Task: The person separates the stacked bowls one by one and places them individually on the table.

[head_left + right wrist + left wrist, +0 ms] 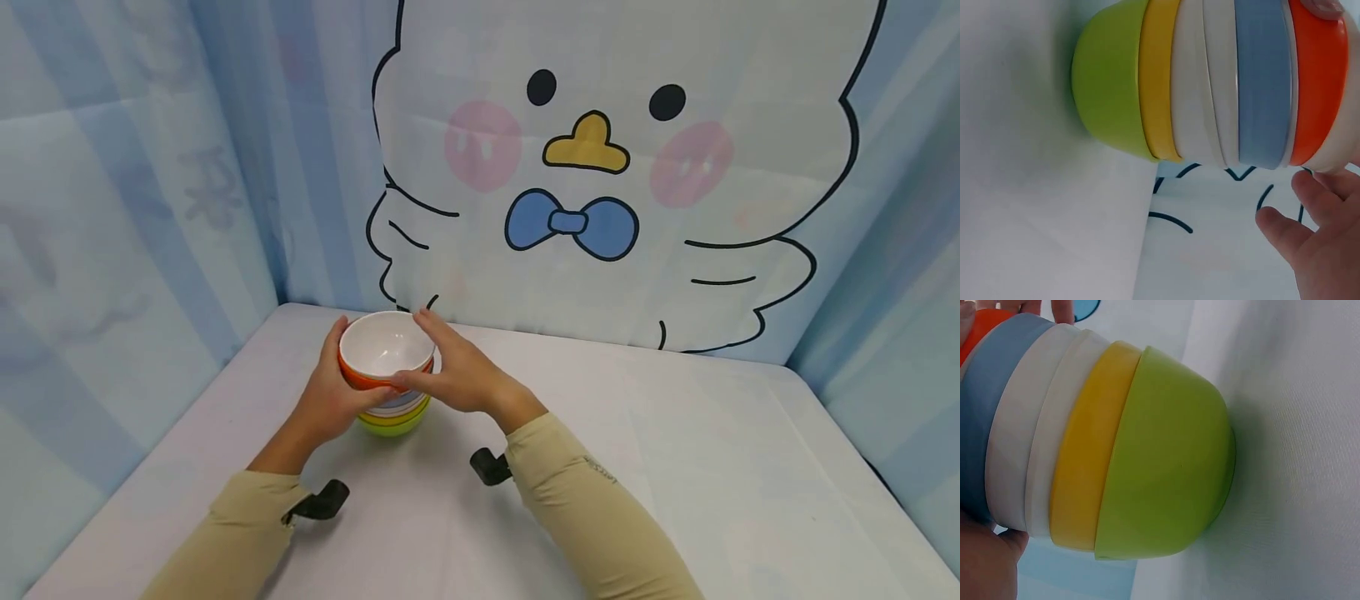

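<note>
Bowl stack (385, 354), multicoloured, green lowermost; toward the left of the white-covered table (675, 467). Marking (600, 468) on right sleeve (581, 492), illegible. Left hand (330, 404) and right hand (468, 375): thumbs and fingers curved round the upper bowls, opposite sides. Base contact uncertain; stack's top cut off in left wrist view.

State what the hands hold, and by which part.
A nested stack of round, glossy, multicoloured bowls, gripped around its upper sides by the left hand and right hand.
</note>
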A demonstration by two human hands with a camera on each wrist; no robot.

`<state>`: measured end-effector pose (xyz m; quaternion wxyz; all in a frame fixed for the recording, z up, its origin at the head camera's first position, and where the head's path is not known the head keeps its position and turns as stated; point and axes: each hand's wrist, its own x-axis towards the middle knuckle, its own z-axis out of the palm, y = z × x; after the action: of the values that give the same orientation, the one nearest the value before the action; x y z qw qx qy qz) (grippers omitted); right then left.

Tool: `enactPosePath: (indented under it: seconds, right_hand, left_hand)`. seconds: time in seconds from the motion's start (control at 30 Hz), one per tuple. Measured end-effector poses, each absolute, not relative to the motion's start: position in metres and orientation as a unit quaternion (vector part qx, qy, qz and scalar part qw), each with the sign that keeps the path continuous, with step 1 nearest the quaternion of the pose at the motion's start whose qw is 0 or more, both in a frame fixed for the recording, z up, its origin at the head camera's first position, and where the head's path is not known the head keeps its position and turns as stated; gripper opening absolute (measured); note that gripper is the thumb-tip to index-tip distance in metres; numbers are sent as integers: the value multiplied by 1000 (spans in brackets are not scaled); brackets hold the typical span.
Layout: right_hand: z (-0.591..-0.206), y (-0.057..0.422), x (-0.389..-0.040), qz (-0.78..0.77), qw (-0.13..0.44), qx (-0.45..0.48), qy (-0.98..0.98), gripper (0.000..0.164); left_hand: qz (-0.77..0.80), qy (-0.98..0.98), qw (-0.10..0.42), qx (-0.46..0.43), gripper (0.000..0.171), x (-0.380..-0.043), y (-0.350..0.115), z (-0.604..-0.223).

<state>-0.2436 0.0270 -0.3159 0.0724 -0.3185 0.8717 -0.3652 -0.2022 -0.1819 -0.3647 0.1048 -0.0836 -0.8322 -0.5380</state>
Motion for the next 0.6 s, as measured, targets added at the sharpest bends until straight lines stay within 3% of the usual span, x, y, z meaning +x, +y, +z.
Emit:
enactPosePath:
  seconds: [0.6]
  right_hand:
    - [-329,11,-244,-455,63,-275,845,99]
  left_hand:
    - [-536,-836,89,-72,113,-206,-183,-365]
